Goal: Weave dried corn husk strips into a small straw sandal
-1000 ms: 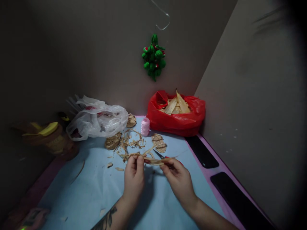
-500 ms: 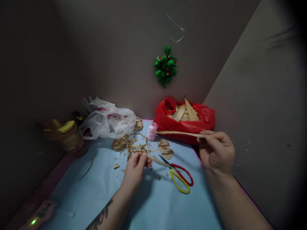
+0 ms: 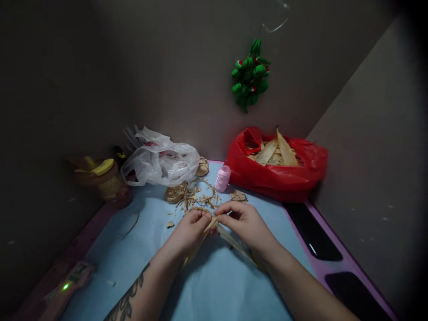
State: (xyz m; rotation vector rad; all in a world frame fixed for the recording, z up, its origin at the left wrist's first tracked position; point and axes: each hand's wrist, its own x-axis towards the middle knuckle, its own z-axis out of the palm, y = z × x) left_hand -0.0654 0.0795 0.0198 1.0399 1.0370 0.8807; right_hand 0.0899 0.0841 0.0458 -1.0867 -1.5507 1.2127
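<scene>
My left hand [image 3: 194, 227] is closed in a pinch on a thin braided cord of dried leaf strips [image 3: 197, 208]. Close beside it, the thumb and fingers of my right hand [image 3: 242, 220] pinch the same work where the strips meet. One loose pale leaf strip [image 3: 232, 240] slants down toward my right wrist; another hangs below the left fingers. Just beyond my hands lie scattered leaf scraps [image 3: 190, 196], a coiled braid [image 3: 175, 194] and a woven piece [image 3: 238, 196] partly covered by my right hand. My right arm largely hides the scissors.
Behind stand a red bag [image 3: 274, 180] of dried leaves, a pink thread spool [image 3: 222, 178] and a white plastic bag [image 3: 163, 165]. A pot [image 3: 110, 185] is at left, a device with a green light [image 3: 65, 286] nearer. Flat black objects [image 3: 312, 232] line the right edge. Green ornaments [image 3: 250, 80] hang on the wall.
My right hand has come in from the right to meet my left, bringing the strip it held stretched out. The scissors have become mostly covered. The view has shifted slightly.
</scene>
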